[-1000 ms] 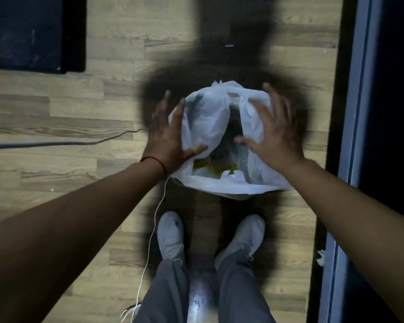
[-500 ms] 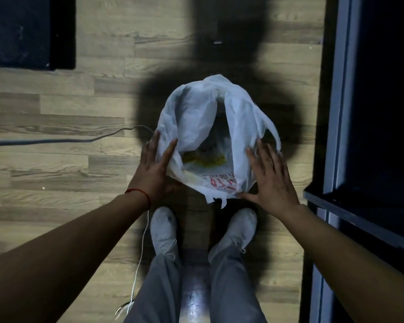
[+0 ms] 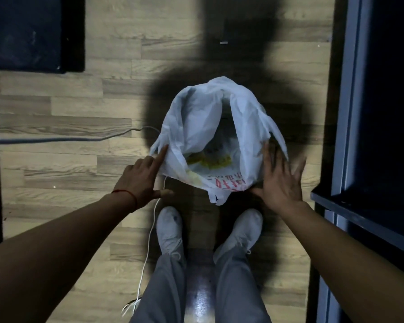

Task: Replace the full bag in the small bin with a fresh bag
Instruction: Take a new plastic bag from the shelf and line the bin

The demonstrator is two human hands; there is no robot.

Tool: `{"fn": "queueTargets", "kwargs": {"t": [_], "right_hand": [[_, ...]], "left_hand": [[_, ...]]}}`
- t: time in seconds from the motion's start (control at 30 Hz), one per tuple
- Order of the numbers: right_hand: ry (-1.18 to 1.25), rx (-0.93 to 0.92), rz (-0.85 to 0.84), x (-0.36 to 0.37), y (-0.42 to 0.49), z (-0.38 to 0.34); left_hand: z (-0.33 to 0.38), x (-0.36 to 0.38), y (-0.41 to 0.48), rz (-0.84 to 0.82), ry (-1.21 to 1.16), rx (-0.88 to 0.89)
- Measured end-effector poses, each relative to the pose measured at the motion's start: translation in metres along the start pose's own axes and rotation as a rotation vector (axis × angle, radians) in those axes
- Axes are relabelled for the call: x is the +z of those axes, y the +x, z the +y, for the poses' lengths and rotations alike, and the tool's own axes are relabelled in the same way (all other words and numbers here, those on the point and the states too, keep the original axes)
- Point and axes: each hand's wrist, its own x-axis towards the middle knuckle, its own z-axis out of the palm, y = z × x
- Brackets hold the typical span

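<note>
Head view, looking down, dim light.

Bag (image 3: 196, 127): white plastic, on the floor (image 3: 56, 108) just beyond the shoes (image 3: 169, 229), centre of frame. Mouth open and slack, sides standing up, near rim folded outward. Red print on near rim. Yellow waste (image 3: 210, 159) visible inside. Bin itself is covered by the bag and cannot be made out.

Left hand (image 3: 140, 178): at the bag's left side. Index finger straight, tip touching the bag's edge. Thumb stretched out to the right. Other fingers look folded under, probably, since the view is dark there. It grips nothing. Red string (image 3: 126, 194) round the wrist.

Right hand (image 3: 280, 178): fingers spread wide, palm down, against the bag's right side. Blurred. It holds nothing.

White cable (image 3: 149, 229): runs on the floor from under the bag's left edge toward the near side, beside the left shoe. Grey cable (image 3: 56, 139): enters from the left and ends near the bag. Dark mat (image 3: 28, 31) at far left. Dark shelf (image 3: 359, 210) along the right.
</note>
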Motion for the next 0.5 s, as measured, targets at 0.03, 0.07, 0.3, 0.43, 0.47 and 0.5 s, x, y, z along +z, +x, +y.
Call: {"fn": "queueTargets", "kwargs": {"t": [0.03,0.07,0.3,0.43,0.47,0.5], "right_hand": [[-0.021,0.025,-0.011,0.002,0.0,0.003],[-0.05,0.033,-0.019,0.004,0.001,0.005],[0.038,0.021,-0.213,0.018,0.024,0.0],[0.398,-0.048,-0.074,0.015,0.037,0.01],[0.488,-0.011,0.021,0.009,0.034,0.012],[0.546,0.045,0.104,0.0,0.028,0.011]], "left_hand": [[-0.006,0.005,-0.002,0.018,0.083,-0.012],[-0.012,0.01,-0.002,0.025,0.149,-0.02],[-0.026,0.033,0.02,-0.145,0.231,-0.146],[-0.018,0.017,0.033,-0.136,0.062,-0.097],[-0.015,0.01,0.031,-0.076,0.017,-0.048],[-0.012,0.003,0.027,0.015,-0.021,-0.011]]}}
